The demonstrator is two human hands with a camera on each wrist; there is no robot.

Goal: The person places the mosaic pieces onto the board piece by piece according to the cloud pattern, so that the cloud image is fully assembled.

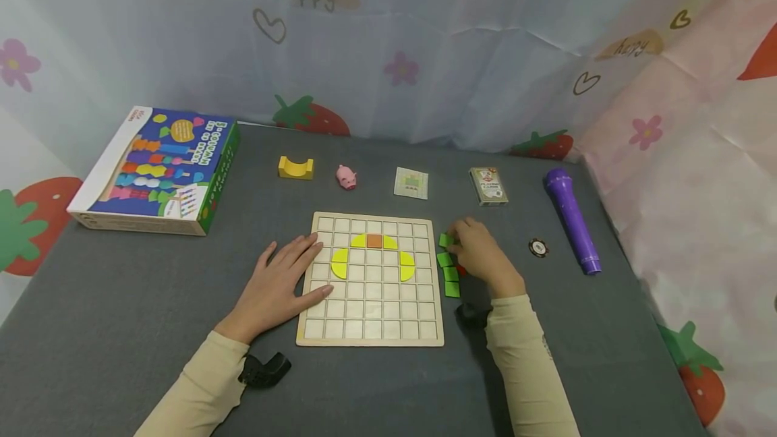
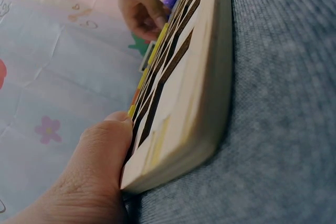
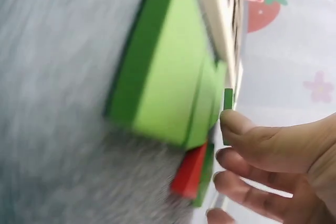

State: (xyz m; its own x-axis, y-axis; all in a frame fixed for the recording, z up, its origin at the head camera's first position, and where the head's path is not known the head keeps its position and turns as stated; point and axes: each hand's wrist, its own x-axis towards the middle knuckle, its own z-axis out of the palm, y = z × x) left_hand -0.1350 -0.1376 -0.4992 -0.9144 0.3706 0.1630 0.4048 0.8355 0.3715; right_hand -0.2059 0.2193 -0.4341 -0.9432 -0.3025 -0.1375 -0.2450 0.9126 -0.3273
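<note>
A wooden grid board lies on the table with yellow rounded pieces in an arc and an orange square tile at its top. My left hand rests on the board's left edge, fingers and thumb spread; its thumb shows near the rim in the left wrist view. Just off the board's right edge, my right hand pinches a green tile between thumb and fingertips. Several green tiles stand in a column below that hand. A red piece, partly hidden, lies beside them.
Behind the board sit a yellow curved block, a pink pig, a small printed card and a playing-card box. A round chip and purple tube lie right; a game box lies left.
</note>
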